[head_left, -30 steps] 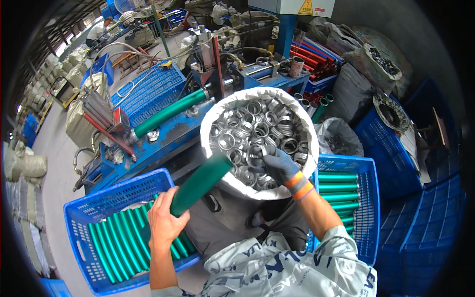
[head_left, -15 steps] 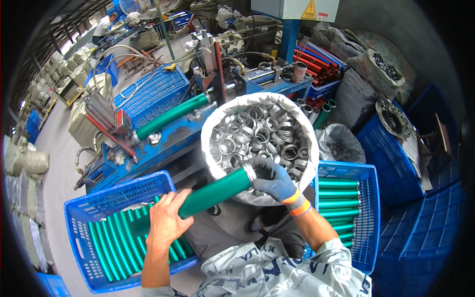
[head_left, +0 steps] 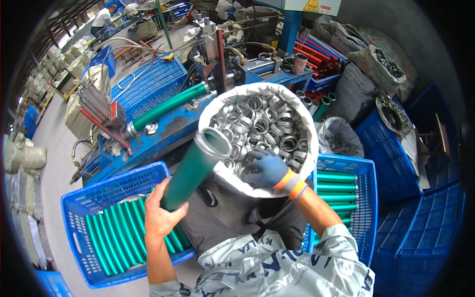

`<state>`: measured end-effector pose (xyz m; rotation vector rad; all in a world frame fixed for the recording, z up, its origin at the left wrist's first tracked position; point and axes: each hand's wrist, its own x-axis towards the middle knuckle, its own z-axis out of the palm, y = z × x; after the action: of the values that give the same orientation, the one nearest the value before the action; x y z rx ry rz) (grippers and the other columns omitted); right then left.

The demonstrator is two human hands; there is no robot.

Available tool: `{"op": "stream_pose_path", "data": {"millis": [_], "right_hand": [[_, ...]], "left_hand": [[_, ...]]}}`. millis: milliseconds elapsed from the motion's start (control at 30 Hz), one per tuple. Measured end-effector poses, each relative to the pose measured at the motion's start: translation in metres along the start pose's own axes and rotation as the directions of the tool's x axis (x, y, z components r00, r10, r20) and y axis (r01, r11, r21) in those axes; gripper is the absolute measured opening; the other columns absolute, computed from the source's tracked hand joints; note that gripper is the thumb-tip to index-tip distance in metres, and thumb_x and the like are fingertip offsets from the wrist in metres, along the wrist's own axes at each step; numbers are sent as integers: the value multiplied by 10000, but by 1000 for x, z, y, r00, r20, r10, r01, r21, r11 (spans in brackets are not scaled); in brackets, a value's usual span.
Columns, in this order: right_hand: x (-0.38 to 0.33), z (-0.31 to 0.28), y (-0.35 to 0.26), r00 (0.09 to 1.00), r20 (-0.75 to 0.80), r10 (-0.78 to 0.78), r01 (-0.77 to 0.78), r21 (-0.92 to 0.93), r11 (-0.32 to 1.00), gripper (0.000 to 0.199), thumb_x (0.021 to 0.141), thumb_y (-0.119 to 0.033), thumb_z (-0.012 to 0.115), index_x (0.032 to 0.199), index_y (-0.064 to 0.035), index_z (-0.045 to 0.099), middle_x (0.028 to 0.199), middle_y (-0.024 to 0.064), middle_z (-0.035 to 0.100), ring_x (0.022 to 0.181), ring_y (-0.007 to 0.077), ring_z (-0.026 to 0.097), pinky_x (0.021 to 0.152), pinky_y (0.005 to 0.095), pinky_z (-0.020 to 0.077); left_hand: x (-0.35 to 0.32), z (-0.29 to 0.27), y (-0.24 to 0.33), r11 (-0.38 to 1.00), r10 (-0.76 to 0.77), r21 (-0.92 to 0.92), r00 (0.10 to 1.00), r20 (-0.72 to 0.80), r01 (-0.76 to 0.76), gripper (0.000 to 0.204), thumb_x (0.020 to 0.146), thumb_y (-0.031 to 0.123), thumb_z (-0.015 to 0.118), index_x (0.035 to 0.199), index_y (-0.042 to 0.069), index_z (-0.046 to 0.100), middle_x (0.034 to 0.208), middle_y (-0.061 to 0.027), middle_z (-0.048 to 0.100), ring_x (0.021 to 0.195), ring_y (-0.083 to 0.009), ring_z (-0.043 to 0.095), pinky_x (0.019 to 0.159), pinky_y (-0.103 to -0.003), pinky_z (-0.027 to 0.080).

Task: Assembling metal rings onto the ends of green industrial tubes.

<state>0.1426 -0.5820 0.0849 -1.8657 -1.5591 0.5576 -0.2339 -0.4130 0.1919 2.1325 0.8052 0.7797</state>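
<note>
The bare left hand is wrapped firmly around the lower part of a green tube, thumb on one side and fingers on the other. The tube is smooth, straight and deep green with a slight metallic sheen; it tilts up and away from the person, its far end in front of the white bin's left side. A silvery metal ring sits around that far end, blurred along with the tube's upper part, and the open mouth shows through it. The right hand, in a blue-grey glove with an orange and grey cuff, has its fingers spread and bent down among loose metal rings; whether it grips one I cannot tell. These rings are shiny, grooved bands, heaped at all angles in the round, white-lined bin. By the left forearm, a blue crate holds a row of matching green tubes; at the right, another blue crate holds more, stacked lengthwise. Beyond the bin, one more green tube lies across a blue machine table. Large dark lettering and smaller print cover the person's pale shirt. A pale box at the top carries a yellow triangular warning sign and a small red-and-white label, and a can on the table bears reddish print too small to make out.
</note>
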Motion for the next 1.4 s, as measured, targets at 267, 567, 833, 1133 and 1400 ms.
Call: {"op": "stream_pose_path", "data": {"millis": [267, 567, 833, 1133, 1400], "right_hand": [[-1, 44, 6, 953, -88, -290, 204, -522, 828, 175, 878, -312, 770, 931, -150, 812, 982, 110, 805, 1095, 353, 759, 1175, 559, 498], [-28, -14, -30, 955, 154, 256, -297, 426, 854, 594, 1033, -212, 837, 1568, -6, 683, 1137, 139, 864, 1018, 189, 815, 918, 352, 627], [-50, -2, -33, 965, 129, 228, -160, 980, 122, 300, 1096, -253, 771, 1250, 0, 822, 1182, 95, 835, 1056, 209, 815, 934, 409, 705], [-41, -7, -68, 977, 13, 213, -80, 947, 312, 616, 918, -37, 938, 1471, -3, 668, 1355, 83, 774, 1238, 168, 743, 1096, 359, 604], [-39, -6, -69, 984, -165, 68, 125, 909, 398, 1102, 826, -9, 968, 1760, -11, 384, 1590, 132, 636, 1446, 254, 658, 1257, 422, 515]], "left_hand": [[-5, 8, -9, 891, -84, -443, 995, 50, 98, 764, 776, 48, 1017, 1475, 12, 711, 1321, -65, 800, 1195, -168, 729, 1096, -360, 569], [-4, 19, -27, 622, -201, -783, 971, -130, 24, 672, 909, 196, 906, 1496, 14, 635, 1270, -115, 753, 1207, -248, 721, 1067, -409, 572], [-22, 48, -32, 105, -400, -994, 915, -49, -8, 507, 1149, 481, 719, 1464, 84, 698, 1494, -170, 746, 1357, -305, 730, 1123, -538, 643], [-30, 66, -3, 112, -452, -991, 884, -120, -77, 520, 1166, 420, 708, 1513, 35, 675, 1516, -176, 740, 1339, -319, 756, 1117, -498, 660], [-32, 59, -10, 142, -409, -988, 904, -120, -67, 520, 1171, 414, 699, 1518, 28, 670, 1505, -177, 745, 1336, -321, 759, 1125, -500, 661]]}}
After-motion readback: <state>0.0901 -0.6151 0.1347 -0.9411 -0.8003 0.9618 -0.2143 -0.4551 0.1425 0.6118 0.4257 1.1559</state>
